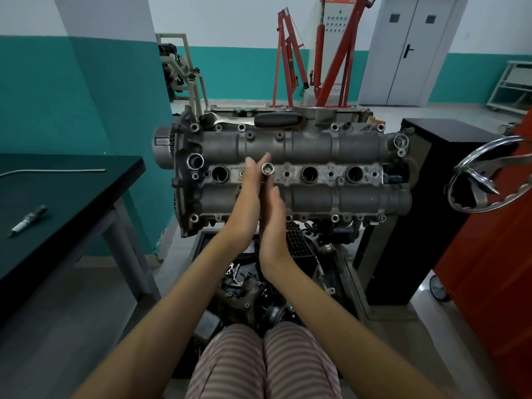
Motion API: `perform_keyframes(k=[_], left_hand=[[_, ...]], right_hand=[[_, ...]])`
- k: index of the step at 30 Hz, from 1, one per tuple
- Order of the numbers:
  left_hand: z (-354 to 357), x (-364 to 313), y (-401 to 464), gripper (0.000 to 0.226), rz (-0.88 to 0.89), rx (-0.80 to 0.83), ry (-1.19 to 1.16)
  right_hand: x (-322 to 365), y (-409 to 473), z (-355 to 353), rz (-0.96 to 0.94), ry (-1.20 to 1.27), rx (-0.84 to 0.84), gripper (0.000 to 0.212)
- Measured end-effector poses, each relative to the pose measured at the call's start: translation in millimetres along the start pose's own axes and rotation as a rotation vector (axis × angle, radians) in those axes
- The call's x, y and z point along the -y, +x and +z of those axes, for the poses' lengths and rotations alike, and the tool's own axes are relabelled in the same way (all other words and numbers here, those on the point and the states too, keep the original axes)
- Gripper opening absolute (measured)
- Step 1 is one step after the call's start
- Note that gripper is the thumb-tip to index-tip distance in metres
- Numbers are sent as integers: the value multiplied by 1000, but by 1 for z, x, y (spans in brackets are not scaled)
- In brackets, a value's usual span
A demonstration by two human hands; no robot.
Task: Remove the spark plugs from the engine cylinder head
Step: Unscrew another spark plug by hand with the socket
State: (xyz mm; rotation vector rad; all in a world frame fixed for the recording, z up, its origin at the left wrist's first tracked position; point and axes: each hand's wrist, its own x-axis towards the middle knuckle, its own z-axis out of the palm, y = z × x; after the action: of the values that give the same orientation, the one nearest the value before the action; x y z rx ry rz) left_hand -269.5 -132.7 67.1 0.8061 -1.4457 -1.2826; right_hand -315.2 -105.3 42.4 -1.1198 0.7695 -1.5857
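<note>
Cast metal, chrome and matt black

The cylinder head (290, 174) is dull grey cast metal, rough and grimy; the socket (267, 169) shines like polished steel; the counter (72, 182) top is smooth matt black; the ratchet (250, 120) has a glossy shaft and black handle.

cylinder head (290, 174) | grey, level | 3 open plug wells
</note>
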Motion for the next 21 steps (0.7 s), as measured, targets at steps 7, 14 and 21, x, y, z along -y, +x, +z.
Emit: perform_keyframes(k=[7, 14, 21], left_hand=[[0, 15, -27, 67, 88, 16, 55], [-14, -1, 5, 62, 0, -39, -40], [4, 22, -12, 60, 29, -6, 3]], right_hand=[[29, 30, 2, -13, -5, -25, 52], [8, 9, -8, 35, 51, -23, 64], [31, 28, -2, -13, -41, -1, 54]])
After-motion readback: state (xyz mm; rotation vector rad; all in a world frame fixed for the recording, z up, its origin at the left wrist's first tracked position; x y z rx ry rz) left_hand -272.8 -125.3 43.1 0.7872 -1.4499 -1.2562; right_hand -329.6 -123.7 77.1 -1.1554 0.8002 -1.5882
